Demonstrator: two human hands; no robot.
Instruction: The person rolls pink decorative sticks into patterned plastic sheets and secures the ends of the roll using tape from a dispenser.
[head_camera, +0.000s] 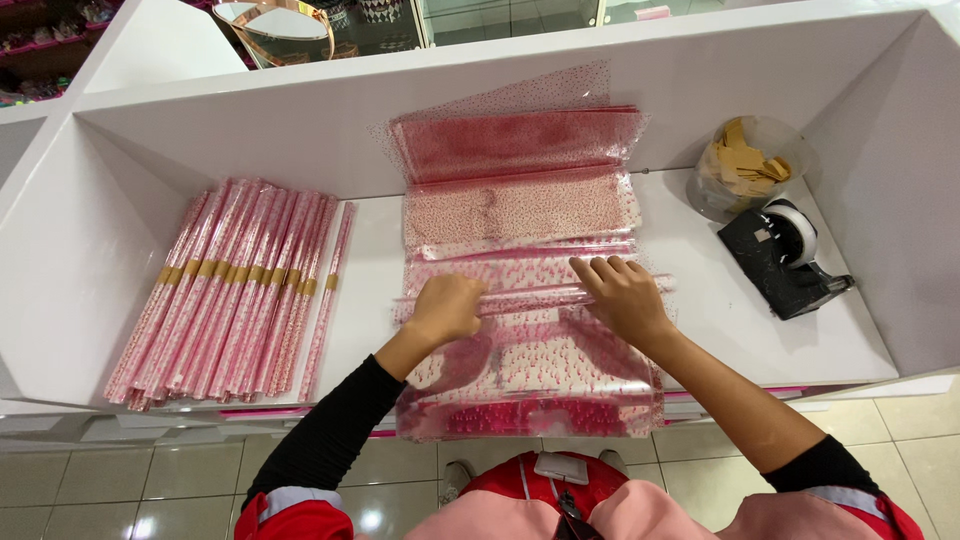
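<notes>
A clear cellophane sheet (530, 375) printed with small pink and red marks lies at the middle of the white bench (380, 260), its near end hanging over the front edge. Part of it is rolled into a thin tube (535, 298) running left to right across the stack. The left hand (447, 308) is curled into a fist over the tube's left end, its grip closed on the roll. The right hand (622, 295) rests palm down on the tube's right part, fingers bent and pressing rather than wrapped around. Both forearms reach forward from black sleeves. More printed sheets (520, 180) climb the back wall. Toward the left edge lie finished pink rolls (230, 290) with tan bands. By the right wall stand a black tape dispenser (785, 258) and a clear tub of tan tags (748, 165).
</notes>
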